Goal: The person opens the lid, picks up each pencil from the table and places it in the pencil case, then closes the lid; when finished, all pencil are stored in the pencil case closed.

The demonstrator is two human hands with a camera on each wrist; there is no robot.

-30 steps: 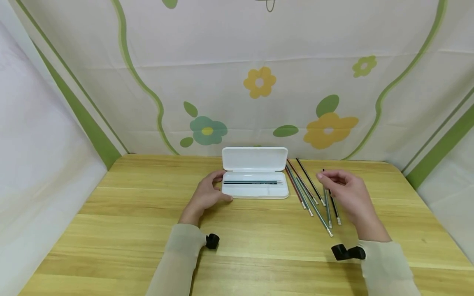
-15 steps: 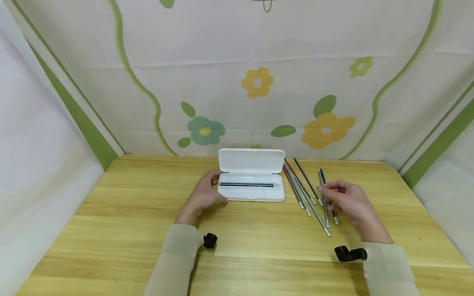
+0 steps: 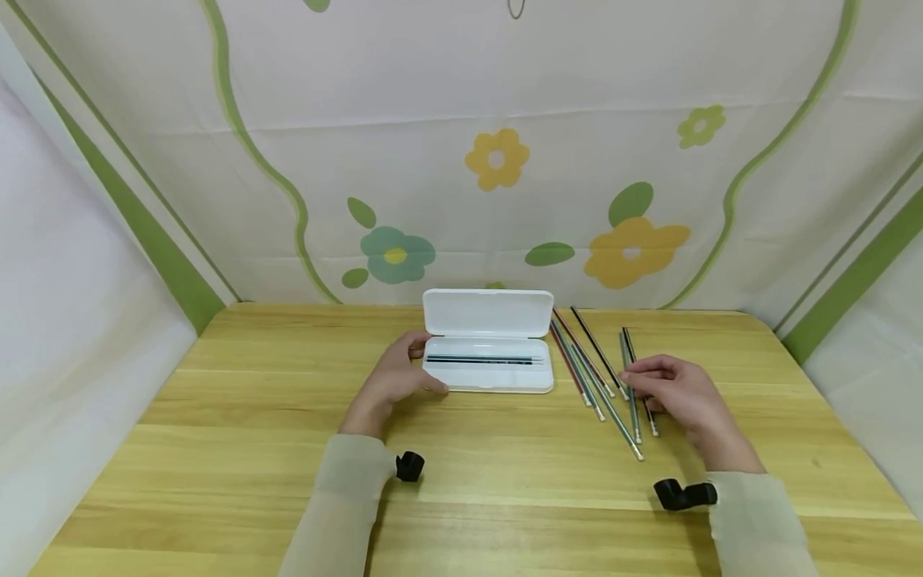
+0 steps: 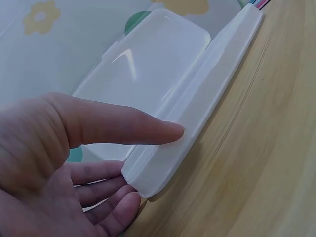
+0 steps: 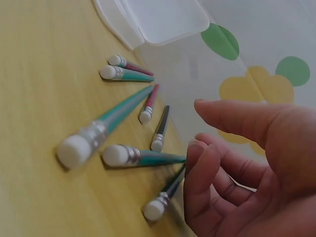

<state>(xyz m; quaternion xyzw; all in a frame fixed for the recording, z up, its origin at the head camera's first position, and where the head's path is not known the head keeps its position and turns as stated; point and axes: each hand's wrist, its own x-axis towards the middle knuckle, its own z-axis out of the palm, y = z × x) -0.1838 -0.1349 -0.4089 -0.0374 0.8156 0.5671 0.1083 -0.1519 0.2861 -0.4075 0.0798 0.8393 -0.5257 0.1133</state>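
My left hand point(image 3: 395, 375) holds the left end of an open white pencil case point(image 3: 497, 381). In the left wrist view its thumb point(image 4: 163, 132) lies along the case's front side and the fingers touch the end. Two dark pencils point(image 3: 479, 361) lie lengthwise inside. My right hand point(image 3: 678, 394) hovers low over a green pencil point(image 3: 635, 421) and a black pencil point(image 3: 652, 423), both eraser-end toward me. From the right wrist, the thumb point(image 5: 232, 113) shows apart from the bent fingers, whose tips overlap the green pencil's far part.
Several red, green and black pencils point(image 3: 613, 410) lie loosely fanned between the case and my right hand. The case's raised lid point(image 3: 489, 312) stands close to the flowered cloth backdrop point(image 3: 461, 184). All of this is on a wooden table point(image 3: 505, 489).
My right hand has come down toward the green and black pencils, with its fingertips now over the green one. The left hand stays at the case, and the view has shifted slightly.
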